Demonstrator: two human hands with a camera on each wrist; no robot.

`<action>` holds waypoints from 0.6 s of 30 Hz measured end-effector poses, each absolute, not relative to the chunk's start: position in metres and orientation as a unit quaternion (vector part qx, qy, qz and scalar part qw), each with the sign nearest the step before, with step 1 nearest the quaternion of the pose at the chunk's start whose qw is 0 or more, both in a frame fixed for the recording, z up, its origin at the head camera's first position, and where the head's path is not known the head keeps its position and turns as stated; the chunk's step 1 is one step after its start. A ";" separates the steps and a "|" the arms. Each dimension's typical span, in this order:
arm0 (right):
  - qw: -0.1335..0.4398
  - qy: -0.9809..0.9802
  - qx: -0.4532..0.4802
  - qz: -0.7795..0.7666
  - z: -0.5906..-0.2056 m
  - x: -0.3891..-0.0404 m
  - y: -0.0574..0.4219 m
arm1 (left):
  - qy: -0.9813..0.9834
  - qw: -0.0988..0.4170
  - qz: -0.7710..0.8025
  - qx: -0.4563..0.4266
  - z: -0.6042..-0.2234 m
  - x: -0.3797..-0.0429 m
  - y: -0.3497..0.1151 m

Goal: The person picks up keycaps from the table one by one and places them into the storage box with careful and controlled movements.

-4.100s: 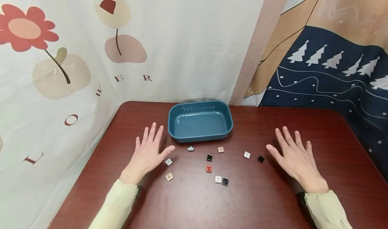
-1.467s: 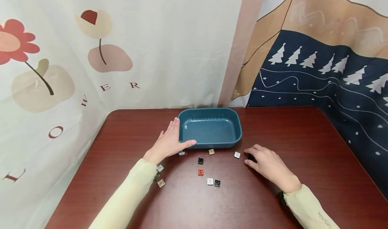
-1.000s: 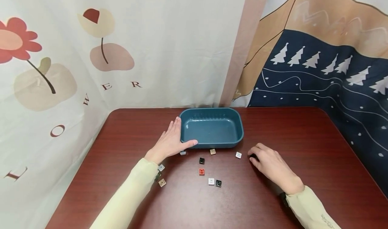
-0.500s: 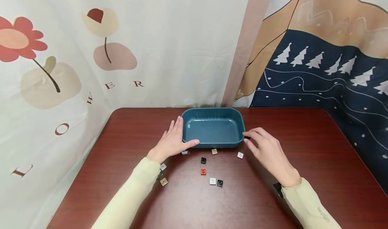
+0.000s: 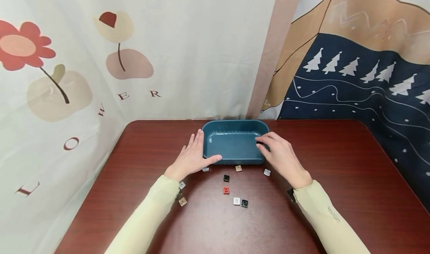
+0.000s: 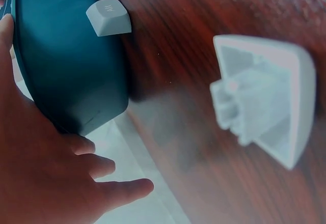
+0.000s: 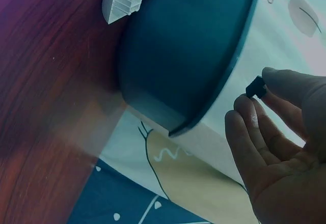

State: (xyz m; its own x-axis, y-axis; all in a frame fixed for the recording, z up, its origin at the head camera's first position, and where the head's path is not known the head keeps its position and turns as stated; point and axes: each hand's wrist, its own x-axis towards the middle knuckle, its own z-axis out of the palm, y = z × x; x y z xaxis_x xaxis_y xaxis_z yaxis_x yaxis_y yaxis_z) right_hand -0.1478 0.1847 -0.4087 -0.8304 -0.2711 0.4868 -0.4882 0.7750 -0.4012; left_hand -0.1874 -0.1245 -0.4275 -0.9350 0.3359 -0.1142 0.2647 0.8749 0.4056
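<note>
My right hand pinches a black keycap between thumb and fingertips, over the right end of a blue plastic basin. My left hand lies with straight fingers along the basin's left side, its thumb at the front rim. A grey keycap printed "Alt" sits beside the basin near that thumb. Another pale keycap lies with its hollow underside showing, close to the left wrist camera. To the right, a white keycap rests in front of the basin.
More keycaps lie on the dark red table: a beige one, a black one, a red one, a white one beside another black one, and a beige one by the left sleeve. Printed curtains hang behind.
My right hand picked up the black keycap at the right and carried it left and up over the basin. Earlier, my left hand moved from the table to the basin's side, where it stays.
</note>
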 end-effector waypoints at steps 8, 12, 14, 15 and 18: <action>0.170 -0.931 0.207 0.247 -0.412 -0.162 0.175 | 0.965 0.094 0.190 0.152 -0.428 -0.188 -0.126; 0.136 -0.939 0.210 0.238 -0.413 -0.169 0.170 | 0.966 0.095 0.187 0.151 -0.428 -0.188 -0.126; 0.116 -0.943 0.208 0.232 -0.413 -0.173 0.168 | 0.965 0.095 0.190 0.153 -0.428 -0.189 -0.126; 0.106 -0.946 0.204 0.229 -0.413 -0.174 0.168 | 0.965 0.095 0.191 0.153 -0.428 -0.189 -0.125; 0.078 -0.954 0.189 0.220 -0.412 -0.179 0.166 | 0.965 0.095 0.192 0.154 -0.428 -0.188 -0.125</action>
